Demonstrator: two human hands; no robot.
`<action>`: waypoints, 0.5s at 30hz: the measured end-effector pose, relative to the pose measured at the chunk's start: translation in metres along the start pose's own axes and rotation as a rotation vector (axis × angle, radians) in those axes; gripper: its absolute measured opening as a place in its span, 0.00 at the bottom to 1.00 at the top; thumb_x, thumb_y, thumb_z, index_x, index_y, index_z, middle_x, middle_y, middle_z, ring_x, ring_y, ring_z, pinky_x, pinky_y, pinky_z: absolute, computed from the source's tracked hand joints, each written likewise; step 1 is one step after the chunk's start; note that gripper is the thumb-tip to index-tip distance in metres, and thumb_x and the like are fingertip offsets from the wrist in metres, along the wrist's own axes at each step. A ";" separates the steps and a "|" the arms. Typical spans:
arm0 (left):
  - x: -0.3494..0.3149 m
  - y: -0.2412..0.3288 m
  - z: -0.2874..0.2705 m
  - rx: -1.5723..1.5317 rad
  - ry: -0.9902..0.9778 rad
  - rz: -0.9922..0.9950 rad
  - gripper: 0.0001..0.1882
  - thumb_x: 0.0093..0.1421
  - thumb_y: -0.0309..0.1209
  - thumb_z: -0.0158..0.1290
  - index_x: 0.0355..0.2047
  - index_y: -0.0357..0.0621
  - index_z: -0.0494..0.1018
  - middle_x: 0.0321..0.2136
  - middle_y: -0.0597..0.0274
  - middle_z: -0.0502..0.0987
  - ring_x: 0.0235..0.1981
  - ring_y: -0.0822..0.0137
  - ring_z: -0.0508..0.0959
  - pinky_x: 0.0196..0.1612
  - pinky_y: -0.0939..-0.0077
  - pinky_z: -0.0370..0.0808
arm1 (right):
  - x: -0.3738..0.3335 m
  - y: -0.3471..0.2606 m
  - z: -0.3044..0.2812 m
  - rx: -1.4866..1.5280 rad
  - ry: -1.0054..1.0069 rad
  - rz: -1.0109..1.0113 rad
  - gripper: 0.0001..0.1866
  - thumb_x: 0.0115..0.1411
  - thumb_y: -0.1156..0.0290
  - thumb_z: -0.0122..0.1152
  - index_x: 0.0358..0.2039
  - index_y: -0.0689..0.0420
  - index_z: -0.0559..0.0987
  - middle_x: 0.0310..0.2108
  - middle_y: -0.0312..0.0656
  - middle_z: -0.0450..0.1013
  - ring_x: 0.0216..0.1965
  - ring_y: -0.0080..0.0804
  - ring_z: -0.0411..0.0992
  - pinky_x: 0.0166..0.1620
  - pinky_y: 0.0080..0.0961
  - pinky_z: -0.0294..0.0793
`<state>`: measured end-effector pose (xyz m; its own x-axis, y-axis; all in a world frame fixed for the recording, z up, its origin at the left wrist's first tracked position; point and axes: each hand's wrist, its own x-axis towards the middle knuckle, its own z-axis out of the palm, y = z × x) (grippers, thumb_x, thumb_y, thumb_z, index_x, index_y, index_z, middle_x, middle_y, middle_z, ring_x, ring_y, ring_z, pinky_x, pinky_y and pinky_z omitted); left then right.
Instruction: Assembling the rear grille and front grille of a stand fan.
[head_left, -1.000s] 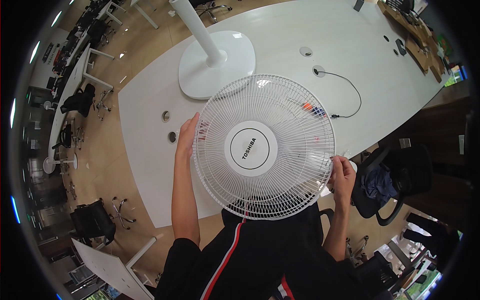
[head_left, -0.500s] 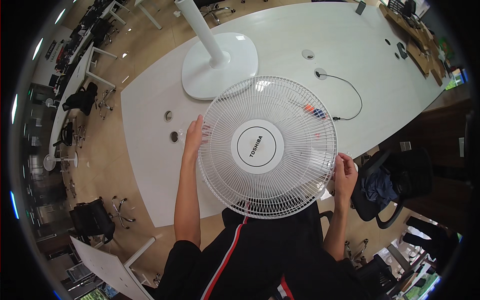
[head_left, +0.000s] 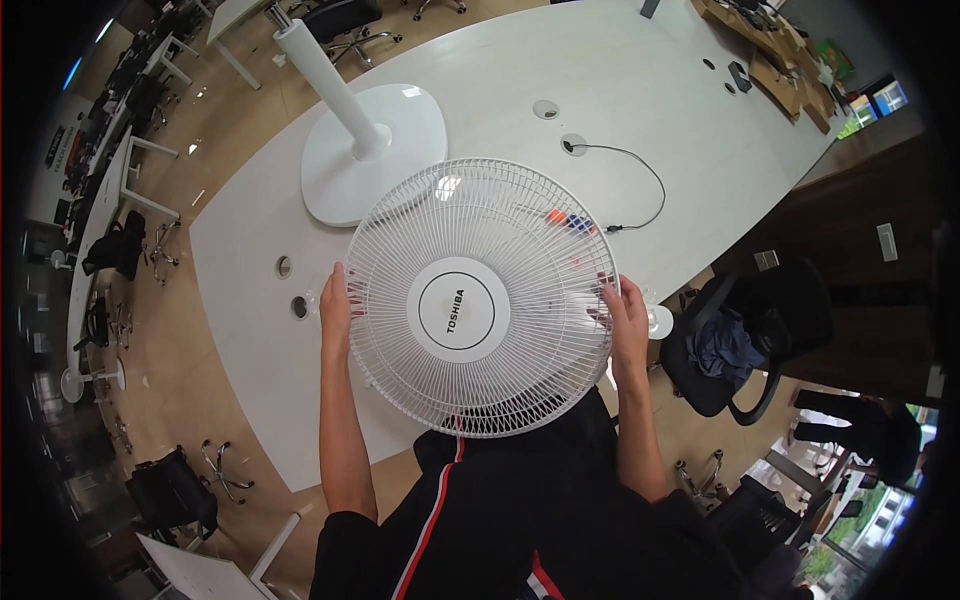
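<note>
A round white wire fan grille (head_left: 390,335) with a white disc at its centre is held up over the near table edge. My left hand (head_left: 337,305) grips its left rim, fingers curled behind the wires. On the opposite rim, my right hand (head_left: 628,325) holds it the same way, its fingertips showing through the wires. Past the grille stands a white fan stand (head_left: 330,85), its pole upright on a rounded square base (head_left: 420,125). Small orange and blue objects (head_left: 570,221) lie on the table, partly hidden by the wires.
The white table (head_left: 480,90) has round cable holes; a black cable (head_left: 655,180) runs from one. A white rounded object (head_left: 659,321) shows beside my right hand. An office chair (head_left: 715,345) with dark cloth stands at the right. Cardboard (head_left: 775,75) lies at the far right corner.
My right hand has shifted from pinching the rim to reaching its fingers behind the wires. The grille, both hands and the whole scene sit further left in the picture.
</note>
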<state>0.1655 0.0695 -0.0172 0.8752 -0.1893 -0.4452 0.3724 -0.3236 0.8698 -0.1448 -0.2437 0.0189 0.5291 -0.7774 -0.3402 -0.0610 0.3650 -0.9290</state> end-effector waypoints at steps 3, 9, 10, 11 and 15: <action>-0.001 0.012 0.001 -0.004 -0.029 -0.021 0.34 0.75 0.58 0.44 0.57 0.37 0.77 0.44 0.57 0.84 0.43 0.66 0.84 0.46 0.69 0.81 | 0.008 -0.006 0.004 -0.184 -0.007 0.045 0.29 0.73 0.53 0.61 0.65 0.62 0.73 0.50 0.40 0.77 0.49 0.24 0.74 0.49 0.25 0.77; 0.029 0.032 0.000 0.226 -0.201 -0.036 0.37 0.72 0.60 0.49 0.65 0.41 0.73 0.52 0.57 0.81 0.54 0.64 0.80 0.57 0.67 0.75 | 0.013 -0.008 0.003 -0.195 -0.018 0.086 0.30 0.73 0.50 0.60 0.62 0.62 0.76 0.47 0.38 0.76 0.48 0.24 0.73 0.47 0.25 0.77; 0.038 0.031 0.002 0.178 -0.246 0.081 0.38 0.71 0.60 0.51 0.67 0.42 0.71 0.55 0.57 0.80 0.56 0.63 0.79 0.58 0.65 0.74 | 0.015 -0.006 0.001 -0.198 -0.004 0.085 0.30 0.73 0.50 0.60 0.62 0.62 0.76 0.47 0.38 0.76 0.48 0.24 0.73 0.47 0.25 0.77; 0.046 0.029 0.005 0.128 -0.292 0.196 0.40 0.70 0.61 0.53 0.69 0.42 0.69 0.58 0.57 0.79 0.58 0.62 0.77 0.59 0.64 0.73 | 0.021 0.001 -0.001 -0.198 -0.012 0.072 0.29 0.73 0.50 0.60 0.62 0.62 0.76 0.46 0.38 0.76 0.48 0.24 0.73 0.47 0.24 0.77; 0.058 0.035 0.016 0.236 -0.275 0.118 0.45 0.67 0.61 0.57 0.73 0.43 0.64 0.62 0.56 0.76 0.59 0.59 0.77 0.60 0.61 0.73 | 0.022 -0.004 0.007 -0.132 0.023 0.108 0.28 0.73 0.49 0.59 0.58 0.63 0.77 0.44 0.37 0.76 0.49 0.24 0.73 0.48 0.24 0.77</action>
<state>0.2242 0.0327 -0.0158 0.7806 -0.4691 -0.4130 0.1646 -0.4832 0.8599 -0.1264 -0.2588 0.0160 0.4939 -0.7496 -0.4406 -0.2279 0.3774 -0.8976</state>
